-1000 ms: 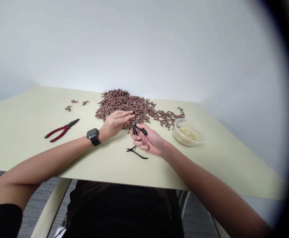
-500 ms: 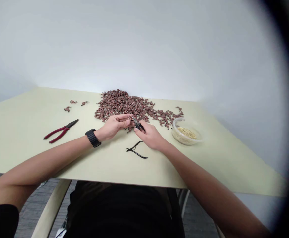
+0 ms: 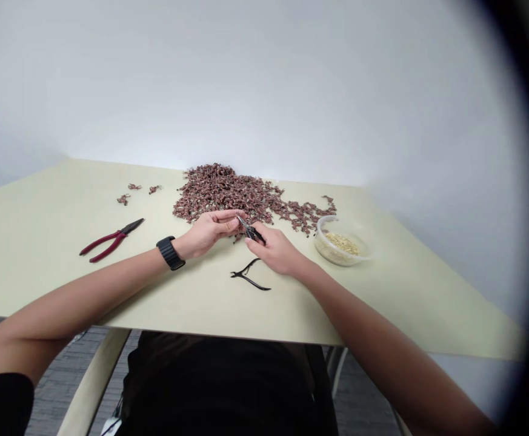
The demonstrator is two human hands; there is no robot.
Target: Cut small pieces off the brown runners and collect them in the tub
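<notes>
In front of the heap of small reddish-brown pieces (image 3: 221,188), my two hands meet. My right hand (image 3: 277,247) is wrapped around small black-handled pliers (image 3: 256,234), whose metal jaws point up and left to my left fingertips. My left hand (image 3: 207,231), with a black watch band at its wrist, is closed in a pinch at those jaws. What it pinches seems to be a small brown piece, mostly hidden by the fingers and the jaws. Below the hands, black nippers (image 3: 247,275) lie on the pale table (image 3: 177,309) with their handles spread.
Red-handled pliers (image 3: 113,240) lie at the left. Beyond them are 3 loose brown pieces (image 3: 133,187). A clear plastic bowl (image 3: 322,242) with small gold-coloured bits stands at the right, beside the scattered end of the heap. A white wall rises behind the table.
The pliers in my right hand have tipped slightly, their jaws shifting a little left toward my left fingertips. Everything else on the table lies as before.
</notes>
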